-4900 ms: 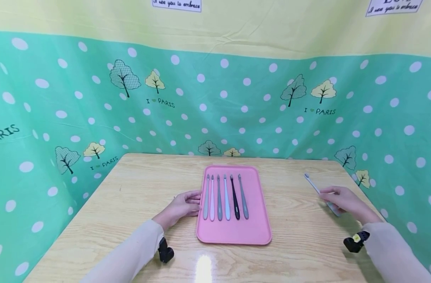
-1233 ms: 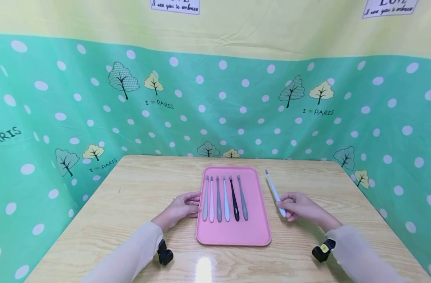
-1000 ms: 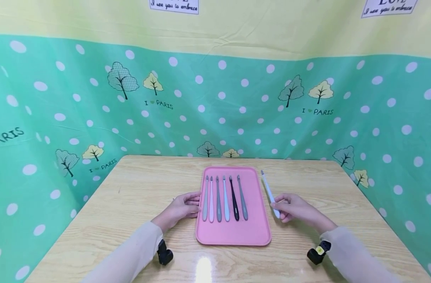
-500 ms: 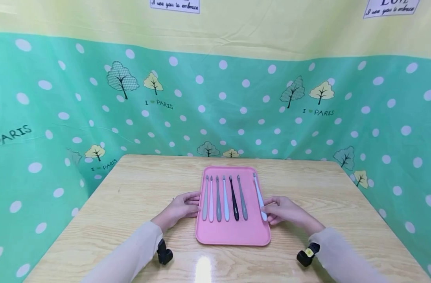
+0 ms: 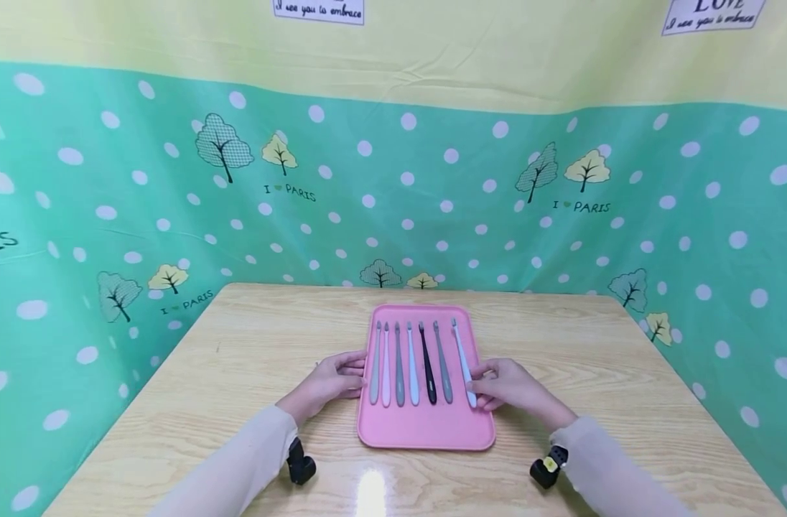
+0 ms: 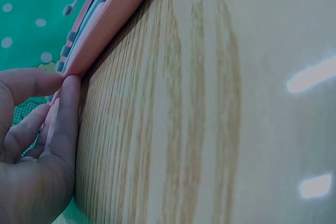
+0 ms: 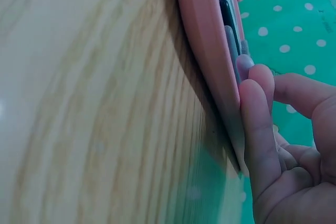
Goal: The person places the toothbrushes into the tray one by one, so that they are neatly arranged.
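Observation:
In the head view my right hand [image 5: 506,385] pinches the lower handle of a pale white-blue toothbrush [image 5: 461,355] between thumb and fingers. It lies low over the right side of a pink tray [image 5: 426,432], tilted slightly left at its head. Beside it on the tray lie several toothbrushes in a row, heads away from me: greys, pink, light blue and a black toothbrush [image 5: 428,366]. The handle's end [image 7: 244,65] shows at the fingertips in the right wrist view. At the tray's left edge, my left hand [image 5: 329,383] holds the rim between thumb and finger.
Under the tray is a light wood-grain table [image 5: 258,323]. A green and yellow patterned curtain [image 5: 406,194] hangs behind it and along both sides. Each wrist carries a small black camera.
The right hand has carried the pale toothbrush leftward from the table's right side, across the tray's right rim, to beside the rightmost grey one. The left hand stays at the tray's edge.

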Motion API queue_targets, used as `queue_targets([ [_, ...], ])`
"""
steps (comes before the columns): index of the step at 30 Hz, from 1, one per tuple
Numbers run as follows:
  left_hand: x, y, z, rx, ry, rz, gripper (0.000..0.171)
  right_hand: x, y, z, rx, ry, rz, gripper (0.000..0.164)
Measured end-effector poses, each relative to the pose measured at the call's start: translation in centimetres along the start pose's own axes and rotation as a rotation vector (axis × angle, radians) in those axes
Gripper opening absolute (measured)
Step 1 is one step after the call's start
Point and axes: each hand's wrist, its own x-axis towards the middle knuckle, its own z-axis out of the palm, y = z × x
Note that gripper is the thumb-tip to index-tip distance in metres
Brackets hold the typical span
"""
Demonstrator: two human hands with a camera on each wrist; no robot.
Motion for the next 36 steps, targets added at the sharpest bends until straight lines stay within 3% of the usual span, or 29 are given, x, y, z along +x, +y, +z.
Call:
queue_targets([
  [16,-0.3,-0.4,0.4,0.004,0.004,0.009,0.063,0.3,-0.1,1.2,-0.068,0.102,0.018,0.038],
  [36,-0.5,-0.5,0.5,0.004,0.01,0.017,0.063,0.1,-0.2,1.3,-0.093,0.096,0.004,0.036],
])
